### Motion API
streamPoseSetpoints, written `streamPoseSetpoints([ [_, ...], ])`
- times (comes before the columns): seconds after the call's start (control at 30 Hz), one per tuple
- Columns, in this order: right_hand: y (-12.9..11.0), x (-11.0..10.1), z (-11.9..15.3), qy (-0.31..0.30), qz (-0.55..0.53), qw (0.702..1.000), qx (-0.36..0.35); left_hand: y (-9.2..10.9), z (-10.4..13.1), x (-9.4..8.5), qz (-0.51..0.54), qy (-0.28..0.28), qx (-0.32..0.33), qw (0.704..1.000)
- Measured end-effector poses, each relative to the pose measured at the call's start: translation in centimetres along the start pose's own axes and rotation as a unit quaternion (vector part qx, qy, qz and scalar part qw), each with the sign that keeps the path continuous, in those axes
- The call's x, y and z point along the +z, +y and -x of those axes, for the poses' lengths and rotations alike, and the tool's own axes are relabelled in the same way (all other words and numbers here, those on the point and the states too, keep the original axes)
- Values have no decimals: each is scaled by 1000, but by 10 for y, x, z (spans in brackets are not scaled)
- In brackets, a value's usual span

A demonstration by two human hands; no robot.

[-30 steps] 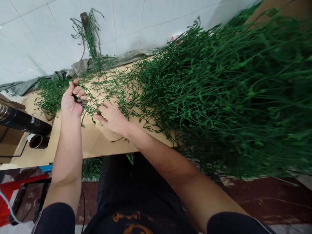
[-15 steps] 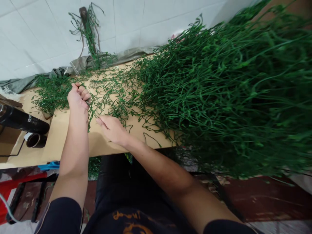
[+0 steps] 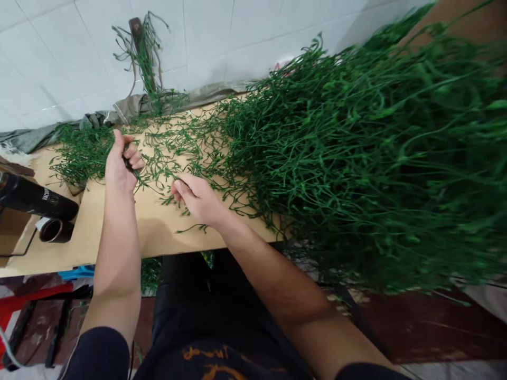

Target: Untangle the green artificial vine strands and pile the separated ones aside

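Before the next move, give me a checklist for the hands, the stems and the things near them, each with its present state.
1. Left hand has hold of stems: ok, its fingers curl around a few.
2. Right hand has hold of a stem: cannot tell, the thumb and fingers are closed together and hide what is between them.
3. Loose stems gathered together: not ok, they lie scattered over the tan board.
4. Large green pile fully supported: cannot tell, it hides what is under its right side.
5. Black bottle and dark cup away from both hands: ok, they are off to the left.
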State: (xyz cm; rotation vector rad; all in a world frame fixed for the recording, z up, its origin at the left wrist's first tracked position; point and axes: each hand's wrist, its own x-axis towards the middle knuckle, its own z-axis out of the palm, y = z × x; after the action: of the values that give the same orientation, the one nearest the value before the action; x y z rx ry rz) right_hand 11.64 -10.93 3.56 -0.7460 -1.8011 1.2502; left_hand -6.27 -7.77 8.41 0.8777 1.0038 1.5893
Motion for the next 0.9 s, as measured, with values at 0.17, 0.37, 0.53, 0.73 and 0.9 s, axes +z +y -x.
streamPoseSetpoints([
  [0.17,11,-4,-4,-20,-173,984,30,-14,21,-5,-176,-132,-51,974],
  [0.37,14,0,-5,-68,-307,948,40,-26,26,-1,-244,-88,-68,963],
  [0.53,8,-9,-7,-30,-233,970,58,-20,25,5,-146,-92,-57,983],
  [0.73,-27,-86,-27,289,-268,918,-36,3,16,5,97,23,-71,992],
  [0.9,-20,-53,-33,268,-271,923,52,7,8,20,192,54,-69,977],
])
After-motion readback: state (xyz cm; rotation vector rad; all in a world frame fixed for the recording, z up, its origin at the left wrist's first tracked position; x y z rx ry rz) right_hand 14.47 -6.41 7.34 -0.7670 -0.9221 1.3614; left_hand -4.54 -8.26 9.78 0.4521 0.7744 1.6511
